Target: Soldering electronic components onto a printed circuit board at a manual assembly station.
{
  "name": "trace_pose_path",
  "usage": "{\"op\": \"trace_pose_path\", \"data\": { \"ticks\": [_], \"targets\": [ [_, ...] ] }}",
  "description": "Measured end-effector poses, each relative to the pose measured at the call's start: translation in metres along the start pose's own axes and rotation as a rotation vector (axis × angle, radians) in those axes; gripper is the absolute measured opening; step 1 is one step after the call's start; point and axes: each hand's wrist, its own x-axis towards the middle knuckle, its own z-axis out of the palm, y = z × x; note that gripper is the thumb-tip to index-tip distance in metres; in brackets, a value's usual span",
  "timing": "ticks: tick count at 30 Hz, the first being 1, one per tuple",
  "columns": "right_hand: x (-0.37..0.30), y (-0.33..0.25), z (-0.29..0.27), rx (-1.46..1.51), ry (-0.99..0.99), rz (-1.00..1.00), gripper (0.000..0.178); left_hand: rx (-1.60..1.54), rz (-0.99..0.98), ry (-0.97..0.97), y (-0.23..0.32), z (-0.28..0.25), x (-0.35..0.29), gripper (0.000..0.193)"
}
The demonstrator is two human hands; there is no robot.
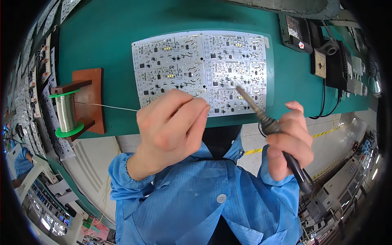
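Note:
A white panel of circuit boards (pixel 192 61), dotted with small components, lies on the green mat in front of me. My right hand (pixel 290 143) is wrapped round the dark handle of a soldering iron (pixel 261 114); its tip points up and left over the panel's lower right boards. Closed in a pinch, my left hand (pixel 173 120) covers part of the panel's lower left. Solder wire (pixel 118 108) runs into it from a spool (pixel 65 112) with green flanges on a brown stand at the left. I cannot tell whether the iron's tip touches a board.
The stand (pixel 96 100) is at the mat's left. Stacked board panels (pixel 30 110) line the far left side. At the right are a dark box (pixel 296 32), a black device (pixel 339 67) and cables (pixel 324 104). A grey metal part (pixel 294 6) overhangs the top edge.

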Motion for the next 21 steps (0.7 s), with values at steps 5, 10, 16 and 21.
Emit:
{"op": "trace_pose_path", "data": {
  "ticks": [5, 10, 16, 21],
  "targets": [
    [0.003, -0.001, 0.003, 0.033, -0.116, -0.026, 0.012, 0.030, 0.014, -0.009, -0.002, 0.009, -0.001, 0.018],
    [0.005, 0.000, 0.006, 0.022, -0.138, -0.019, 0.012, 0.022, 0.015, -0.017, -0.001, 0.007, 0.000, 0.018],
    [0.004, 0.002, 0.009, 0.019, -0.143, -0.015, 0.012, 0.023, 0.015, -0.017, -0.002, 0.007, 0.000, 0.018],
    [0.007, 0.001, 0.009, 0.019, -0.143, -0.018, 0.012, 0.043, 0.010, -0.032, -0.002, 0.007, 0.001, 0.018]
  ]
}}
